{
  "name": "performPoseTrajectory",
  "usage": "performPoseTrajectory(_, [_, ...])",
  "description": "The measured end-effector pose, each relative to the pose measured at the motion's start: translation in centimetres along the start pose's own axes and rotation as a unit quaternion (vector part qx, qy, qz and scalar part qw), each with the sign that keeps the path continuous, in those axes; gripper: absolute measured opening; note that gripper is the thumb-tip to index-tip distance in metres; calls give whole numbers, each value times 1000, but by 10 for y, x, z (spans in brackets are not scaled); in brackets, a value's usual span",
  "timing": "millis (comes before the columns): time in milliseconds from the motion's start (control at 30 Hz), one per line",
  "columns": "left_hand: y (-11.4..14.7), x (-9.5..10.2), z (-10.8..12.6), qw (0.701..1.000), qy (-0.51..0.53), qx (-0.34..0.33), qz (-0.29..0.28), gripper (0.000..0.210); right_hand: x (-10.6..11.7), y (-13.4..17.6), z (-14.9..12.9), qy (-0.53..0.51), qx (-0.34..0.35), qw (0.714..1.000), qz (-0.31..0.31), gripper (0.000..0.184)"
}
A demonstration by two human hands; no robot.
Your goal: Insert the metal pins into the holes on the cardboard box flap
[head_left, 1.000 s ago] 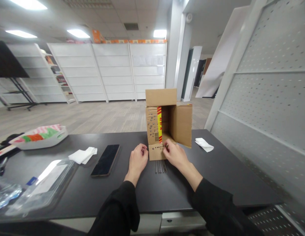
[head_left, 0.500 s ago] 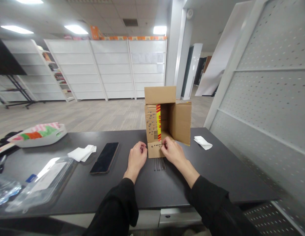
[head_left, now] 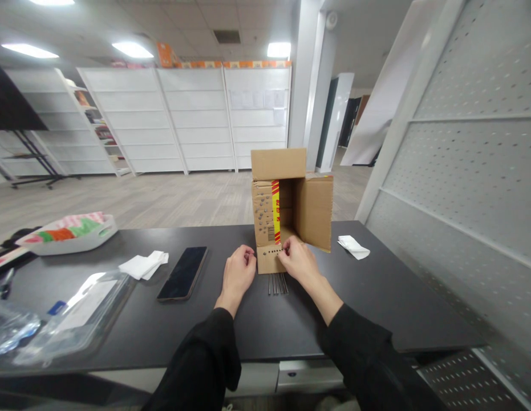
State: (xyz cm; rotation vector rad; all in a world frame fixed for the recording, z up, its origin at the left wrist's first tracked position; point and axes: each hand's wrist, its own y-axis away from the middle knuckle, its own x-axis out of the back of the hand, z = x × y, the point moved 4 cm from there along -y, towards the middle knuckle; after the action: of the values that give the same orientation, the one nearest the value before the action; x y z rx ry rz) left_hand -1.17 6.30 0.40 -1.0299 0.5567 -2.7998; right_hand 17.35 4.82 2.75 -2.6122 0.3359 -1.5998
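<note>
An open cardboard box [head_left: 265, 197] stands on the dark table, its bottom flap [head_left: 267, 265] folded down toward me with a row of dark dots or holes. My right hand [head_left: 300, 260] is at the flap's right end, thumb and fingertips pinched; whatever is between them is too small to make out. My left hand [head_left: 239, 271] rests by the flap's left edge with its fingers curled, and their inner side is hidden. Several thin metal rods, like long nails [head_left: 277, 284], lie side by side in front of the flap.
Left of my hands lies a black phone [head_left: 182, 274], with folded tissue [head_left: 143, 265] beyond it. Further left are a clear plastic case [head_left: 79, 319], a plastic bottle [head_left: 15, 328] and a white basket [head_left: 72, 245]. Another tissue [head_left: 353, 247] lies right. A perforated panel [head_left: 470, 171] borders the table.
My right hand has shifted very slightly to the left along the flap, still pinched. My left hand stays where it was, and the view has tilted a touch.
</note>
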Motion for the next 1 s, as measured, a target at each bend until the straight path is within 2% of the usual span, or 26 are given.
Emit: performPoseTrajectory(1000, [-1,-1,-2,1000,4,-3,6,13,-2,-5,4,-24,-18,1000,4,13])
